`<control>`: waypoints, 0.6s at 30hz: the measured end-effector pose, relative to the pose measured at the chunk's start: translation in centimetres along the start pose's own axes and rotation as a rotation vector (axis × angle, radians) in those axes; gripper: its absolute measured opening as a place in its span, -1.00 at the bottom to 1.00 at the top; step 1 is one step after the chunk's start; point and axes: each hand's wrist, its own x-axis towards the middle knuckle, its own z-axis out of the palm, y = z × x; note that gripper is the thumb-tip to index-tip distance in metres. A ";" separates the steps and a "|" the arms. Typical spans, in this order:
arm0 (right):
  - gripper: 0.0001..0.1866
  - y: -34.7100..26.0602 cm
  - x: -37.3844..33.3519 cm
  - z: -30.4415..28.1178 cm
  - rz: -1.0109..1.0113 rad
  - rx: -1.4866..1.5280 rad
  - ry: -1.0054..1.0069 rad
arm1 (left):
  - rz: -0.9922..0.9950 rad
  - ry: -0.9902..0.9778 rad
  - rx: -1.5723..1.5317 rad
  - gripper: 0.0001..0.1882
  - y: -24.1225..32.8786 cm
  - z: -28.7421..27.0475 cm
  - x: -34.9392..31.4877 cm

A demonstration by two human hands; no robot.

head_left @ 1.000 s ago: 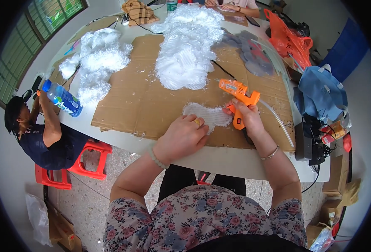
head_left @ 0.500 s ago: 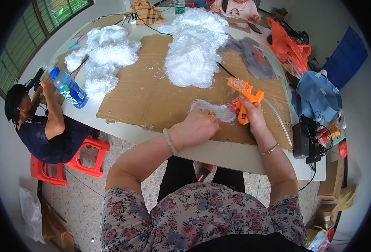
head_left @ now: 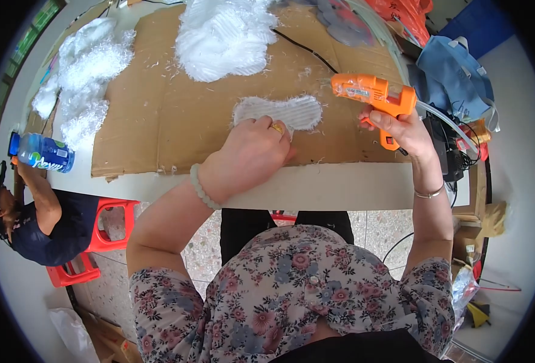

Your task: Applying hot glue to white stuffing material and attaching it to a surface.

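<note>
My right hand [head_left: 403,130] grips the handle of an orange hot glue gun [head_left: 373,91], raised over the right side of the cardboard sheet [head_left: 158,115]. Its nozzle points left, and a clear glue stick [head_left: 446,118] trails from its back end. On the cardboard lies a white, fuzzy-edged, insole-shaped piece [head_left: 285,111] with a ribbed surface. Against its near edge, my left hand [head_left: 252,151] is closed with the fingers curled under. What those fingertips pinch is hidden behind the hand.
A pile of white fuzzy pieces [head_left: 222,45] sits farther back, with another heap [head_left: 89,75] at left. A blue-capped bottle [head_left: 43,152] stands by the left table edge, near a seated person [head_left: 37,218]. Right of the cardboard are a blue bag [head_left: 452,75] and cables. A black cord [head_left: 307,48] leads toward the gun.
The view has tilted down and shifted. My right hand has carried the glue gun rightward, away from the white piece and my left hand. More of the white piece now shows.
</note>
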 end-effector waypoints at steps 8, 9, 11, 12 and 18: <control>-0.66 -0.1 -0.9 0.3 0.206 -0.290 0.001 | -0.033 -0.017 -0.050 -0.79 0.3 -0.2 -0.5; -0.66 -0.5 -0.8 0.6 0.241 -0.334 0.013 | -0.028 -0.013 -0.038 -0.79 0.4 -0.2 -0.5; -0.66 -0.7 -0.6 0.7 0.248 -0.371 0.023 | -0.022 -0.009 -0.030 -0.79 0.4 -0.1 -0.5; -0.66 -0.7 -0.3 0.9 0.251 -0.404 0.026 | -0.019 -0.007 -0.025 -0.80 0.3 -0.1 -0.5; -0.65 -1.0 0.3 1.6 0.260 -0.453 0.019 | -0.033 -0.035 -0.054 -0.83 0.3 -0.3 -0.7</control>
